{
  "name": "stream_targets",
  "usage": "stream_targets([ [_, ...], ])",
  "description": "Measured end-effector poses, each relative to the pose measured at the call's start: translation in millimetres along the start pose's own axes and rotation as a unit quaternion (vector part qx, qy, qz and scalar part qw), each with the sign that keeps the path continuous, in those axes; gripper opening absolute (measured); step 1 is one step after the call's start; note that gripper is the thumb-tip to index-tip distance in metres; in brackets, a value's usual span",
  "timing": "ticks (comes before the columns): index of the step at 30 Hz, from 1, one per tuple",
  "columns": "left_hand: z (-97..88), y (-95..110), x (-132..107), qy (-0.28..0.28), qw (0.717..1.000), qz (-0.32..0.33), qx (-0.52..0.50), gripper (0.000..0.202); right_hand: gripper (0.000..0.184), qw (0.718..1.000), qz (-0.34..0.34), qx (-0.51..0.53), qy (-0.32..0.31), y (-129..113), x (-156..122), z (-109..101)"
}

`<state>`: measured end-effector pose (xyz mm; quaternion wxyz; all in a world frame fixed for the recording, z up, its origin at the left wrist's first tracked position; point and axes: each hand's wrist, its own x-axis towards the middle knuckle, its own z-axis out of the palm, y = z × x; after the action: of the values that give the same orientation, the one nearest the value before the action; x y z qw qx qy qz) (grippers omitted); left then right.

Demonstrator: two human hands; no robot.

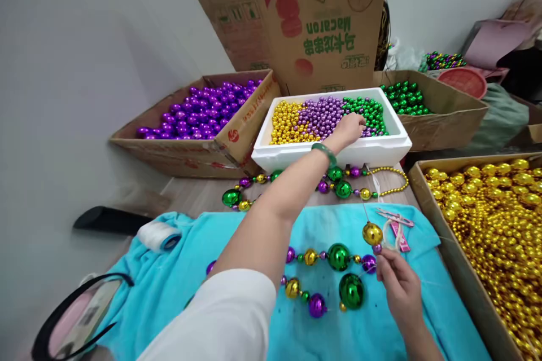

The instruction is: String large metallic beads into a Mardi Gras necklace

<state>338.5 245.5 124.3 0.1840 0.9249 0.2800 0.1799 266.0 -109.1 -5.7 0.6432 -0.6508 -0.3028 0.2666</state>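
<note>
My left hand, with a green bangle at its wrist, reaches into the white foam box, at the border of the small purple beads and small green beads. Its fingertips are drawn together; what lies between them is hidden. My right hand pinches a small purple bead on a thin string, just under a larger gold ball. Close by on the turquoise towel lie a big green ball and a strand of mixed balls.
Cardboard boxes hold purple balls, green balls and gold beads. A finished-looking bead necklace lies before the foam box. Pink clips lie on the towel, a thread spool and black headband at left.
</note>
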Motion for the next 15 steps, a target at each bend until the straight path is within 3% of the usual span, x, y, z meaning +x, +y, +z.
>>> stream_targets([
  [3,12.9,-5.6,39.0,-0.034,0.997,-0.032,0.063,0.035,0.019,1.0,0.005,0.012,0.018,-0.8,5.0,-5.1],
  [7,14.8,-17.5,67.2,-0.045,0.992,-0.073,0.089,0.036,0.02,0.999,0.017,0.022,0.04,1.6,10.4,-10.0],
  [11,9.4,-22.0,82.2,-0.054,0.985,-0.115,0.121,0.03,0.021,0.998,0.029,0.024,0.044,10.0,14.5,-9.1],
  [15,13.0,-11.5,82.1,-0.087,0.974,-0.142,0.154,0.044,0.02,0.998,0.032,0.032,0.046,18.3,16.8,-7.6],
])
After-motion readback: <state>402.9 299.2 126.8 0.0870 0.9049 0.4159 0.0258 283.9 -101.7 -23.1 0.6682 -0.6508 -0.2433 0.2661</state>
